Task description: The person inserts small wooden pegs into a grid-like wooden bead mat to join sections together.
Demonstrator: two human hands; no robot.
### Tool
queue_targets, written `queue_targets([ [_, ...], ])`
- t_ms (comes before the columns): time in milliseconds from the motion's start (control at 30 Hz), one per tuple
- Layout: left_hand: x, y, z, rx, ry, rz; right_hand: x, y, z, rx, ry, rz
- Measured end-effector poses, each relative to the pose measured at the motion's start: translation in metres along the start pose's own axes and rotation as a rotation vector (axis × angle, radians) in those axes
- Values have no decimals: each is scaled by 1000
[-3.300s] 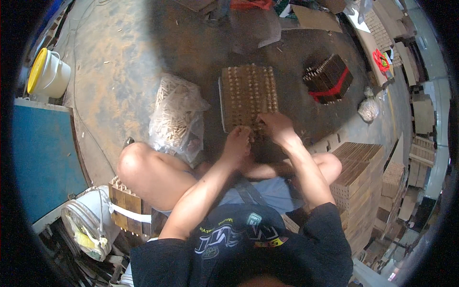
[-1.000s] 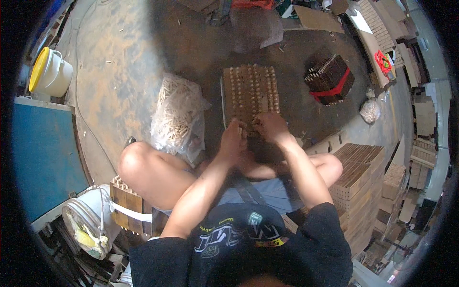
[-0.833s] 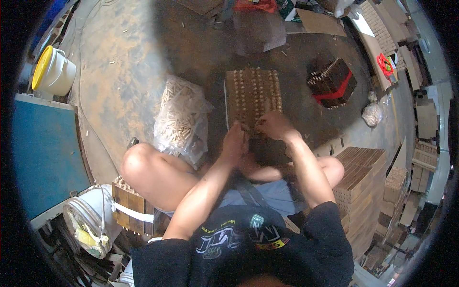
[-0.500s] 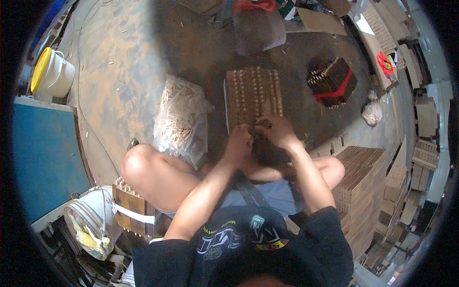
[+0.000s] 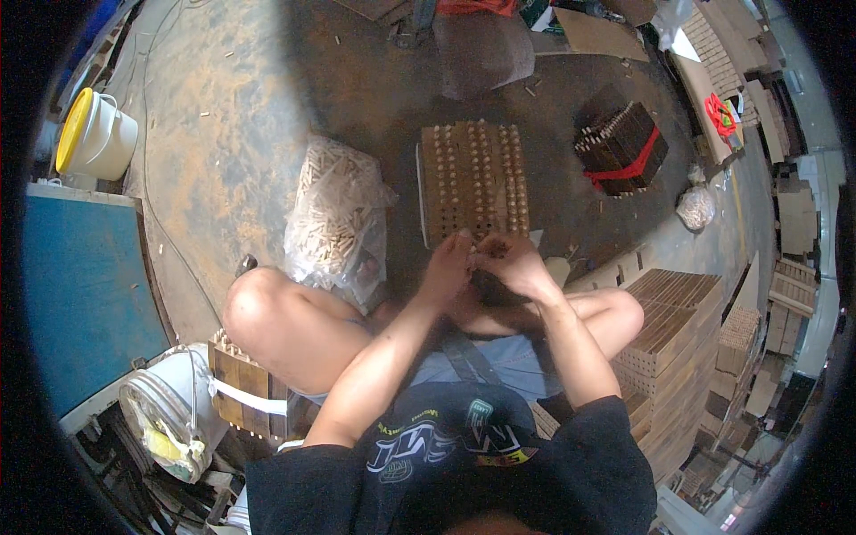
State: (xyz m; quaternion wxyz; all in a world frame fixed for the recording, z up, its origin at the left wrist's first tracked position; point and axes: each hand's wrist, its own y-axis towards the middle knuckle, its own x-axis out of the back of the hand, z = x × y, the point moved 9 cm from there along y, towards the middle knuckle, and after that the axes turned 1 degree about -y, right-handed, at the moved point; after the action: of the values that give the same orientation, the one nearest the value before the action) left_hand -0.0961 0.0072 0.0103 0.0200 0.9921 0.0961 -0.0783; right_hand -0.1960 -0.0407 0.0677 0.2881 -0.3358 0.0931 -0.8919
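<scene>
A block of upright wooden boards (image 5: 461, 165) stands on the floor before me, its top lined with rows of holes and light wooden dowels standing in many of them. Some holes in the near left rows show dark. At the block's near edge my left hand (image 5: 448, 270) is closed, fingertips pinched together. My right hand (image 5: 514, 265) meets it there, also closed with curled fingers. Whatever lies between the fingertips is too small and shaded to name. An open clear plastic bag (image 5: 312, 165) full of loose dowels (image 5: 330, 236) lies left of the block.
A dark wood bundle with a red strap (image 5: 635, 165) stands at the right, near a small tied bag (image 5: 695, 210). Stacked drilled boards (image 5: 669, 312) rise beside my right knee. A white-strapped bundle (image 5: 245, 397) and a bucket (image 5: 165, 419) sit at my left.
My right hand has drawn back slightly from over the block's near end to beside my left fingertips. The left hand has barely shifted.
</scene>
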Motion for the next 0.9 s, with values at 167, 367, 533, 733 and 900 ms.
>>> queue_targets([
  [167, 3, -8, 19, 577, -156, -29, 6, 2, -9, -41, 77, -10],
  [367, 11, -2, -4, -438, 1131, -113, 34, 6, -29, -68, 201, -223],
  [533, 24, 0, 21, -27, 79, -261, 37, 24, -38, 92, -282, -247],
  [733, 27, -2, 22, 293, -44, -172, 12, 37, -18, 208, -653, -135],
  [900, 18, -1, 29, 418, 103, 22, 6, 40, -19, 259, -644, -135],
])
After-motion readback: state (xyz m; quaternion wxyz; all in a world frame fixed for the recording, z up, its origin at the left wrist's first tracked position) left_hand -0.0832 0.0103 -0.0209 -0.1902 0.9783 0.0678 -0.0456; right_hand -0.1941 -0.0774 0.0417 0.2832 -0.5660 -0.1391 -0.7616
